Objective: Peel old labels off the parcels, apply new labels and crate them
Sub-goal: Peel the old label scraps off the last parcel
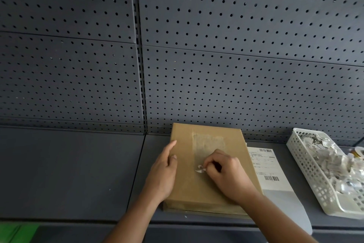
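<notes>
Head view: right hand (226, 173) pinches a curled white label scrap (201, 169) on the brown parcel (197, 189), which lies on the grey shelf (69, 173). Left hand (164, 171), fingers fairly straight, rests on its left edge. Just right lies a barcoded label sheet (269, 169), print unreadable, then a white basket (307, 167) of paper scraps.

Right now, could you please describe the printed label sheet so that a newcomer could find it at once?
On the dark shelf below the pegboard, look right of the brown parcel. The label sheet lies flat between it and the white basket; it alone is white paper with printed barcodes.
</notes>
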`<state>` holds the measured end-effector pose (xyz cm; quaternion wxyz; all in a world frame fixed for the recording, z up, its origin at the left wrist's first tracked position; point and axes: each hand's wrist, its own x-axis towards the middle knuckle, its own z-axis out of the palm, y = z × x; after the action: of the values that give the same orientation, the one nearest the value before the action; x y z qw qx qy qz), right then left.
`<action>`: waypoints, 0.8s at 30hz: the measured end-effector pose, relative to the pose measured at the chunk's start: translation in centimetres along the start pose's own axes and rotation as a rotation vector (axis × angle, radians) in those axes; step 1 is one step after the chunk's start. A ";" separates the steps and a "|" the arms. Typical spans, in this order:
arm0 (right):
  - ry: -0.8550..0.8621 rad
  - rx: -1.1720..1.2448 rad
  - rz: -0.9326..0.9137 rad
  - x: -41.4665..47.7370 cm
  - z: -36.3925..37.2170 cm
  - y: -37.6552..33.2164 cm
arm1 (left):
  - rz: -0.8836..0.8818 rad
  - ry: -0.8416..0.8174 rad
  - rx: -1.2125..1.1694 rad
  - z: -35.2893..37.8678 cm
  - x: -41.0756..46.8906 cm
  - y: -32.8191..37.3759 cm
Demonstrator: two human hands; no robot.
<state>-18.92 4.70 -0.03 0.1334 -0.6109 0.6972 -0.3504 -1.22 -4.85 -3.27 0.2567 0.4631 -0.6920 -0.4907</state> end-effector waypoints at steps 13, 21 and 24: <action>0.016 0.000 0.009 -0.1 0.0 -0.1 | 0.003 -0.008 0.009 0.0 -0.1 0.1; -0.038 -0.020 -0.036 -0.2 0.1 -0.1 | 0.008 -0.005 0.005 0.0 -0.2 0.1; 0.020 -0.003 -0.003 -0.2 0.0 -0.1 | 0.011 -0.007 0.001 0.0 -0.1 0.2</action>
<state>-18.79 4.89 0.00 0.1252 -0.6086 0.6983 -0.3555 -1.22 -4.73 -3.11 0.2566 0.4575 -0.6959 -0.4905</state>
